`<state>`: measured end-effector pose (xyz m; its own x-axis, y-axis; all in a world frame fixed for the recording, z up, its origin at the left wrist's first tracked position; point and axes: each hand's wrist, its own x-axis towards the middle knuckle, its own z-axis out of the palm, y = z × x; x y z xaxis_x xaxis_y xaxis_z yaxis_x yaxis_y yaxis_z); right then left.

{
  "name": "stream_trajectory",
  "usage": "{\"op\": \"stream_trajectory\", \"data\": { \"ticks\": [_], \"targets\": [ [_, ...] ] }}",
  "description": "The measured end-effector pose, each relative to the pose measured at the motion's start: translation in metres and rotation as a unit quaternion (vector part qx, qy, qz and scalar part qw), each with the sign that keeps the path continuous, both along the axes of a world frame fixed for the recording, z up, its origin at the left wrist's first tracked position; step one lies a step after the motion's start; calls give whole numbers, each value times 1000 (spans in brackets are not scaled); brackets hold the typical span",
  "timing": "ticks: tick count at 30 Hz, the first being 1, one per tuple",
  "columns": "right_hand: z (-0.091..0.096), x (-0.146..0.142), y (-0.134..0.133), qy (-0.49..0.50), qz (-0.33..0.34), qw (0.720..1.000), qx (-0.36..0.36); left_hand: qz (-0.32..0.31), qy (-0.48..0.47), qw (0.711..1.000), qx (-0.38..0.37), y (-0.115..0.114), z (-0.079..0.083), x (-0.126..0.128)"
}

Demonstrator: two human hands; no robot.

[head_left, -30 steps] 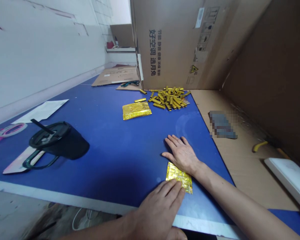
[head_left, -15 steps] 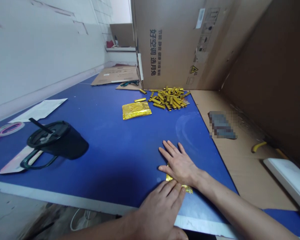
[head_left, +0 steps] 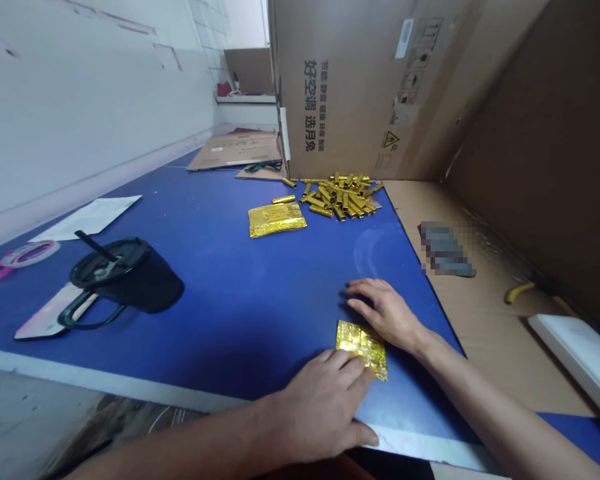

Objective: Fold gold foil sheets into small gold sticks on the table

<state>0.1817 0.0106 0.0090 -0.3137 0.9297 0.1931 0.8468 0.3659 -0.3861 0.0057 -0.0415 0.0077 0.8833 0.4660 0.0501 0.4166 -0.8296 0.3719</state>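
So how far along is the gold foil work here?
Done: a pile of rolled gold pieces lies by the cardboard box. In hand: one flat foil sheet near the table edge, the left hand pressing its near corner, the right hand at its far edge. Left: a stack of flat gold sheets, untouched, beside the pile.

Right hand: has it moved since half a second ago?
Yes. The right hand lay over the gold foil sheet then; now it has slid off it, away toward the far right, leaving the sheet uncovered.
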Motion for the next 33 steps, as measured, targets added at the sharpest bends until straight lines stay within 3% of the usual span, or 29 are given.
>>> {"op": "stream_trajectory", "data": {
  "ticks": [3,5,8,11,18,26,33],
  "targets": [
    [19,11,-27,43,24,997,-51,-10,-5,1000,-2,9,2,1],
    [25,14,-48,57,53,994,-80,-53,-6,999,2,19,3,1],
    [23,15,-74,18,81,992,-97,-104,-19,994,-9,34,6,2],
    [15,13,-86,-35,61,995,-69,-99,-29,994,-39,44,8,3],
    [3,11,-92,-54,42,998,-8,-60,-34,993,-96,41,6,3],
    [-14,12,-89,24,19,999,16,-9,-56,997,-53,33,-2,8],
    [-12,13,-89,49,-19,999,4,-2,-70,998,-3,32,-8,11]
  ]
}}
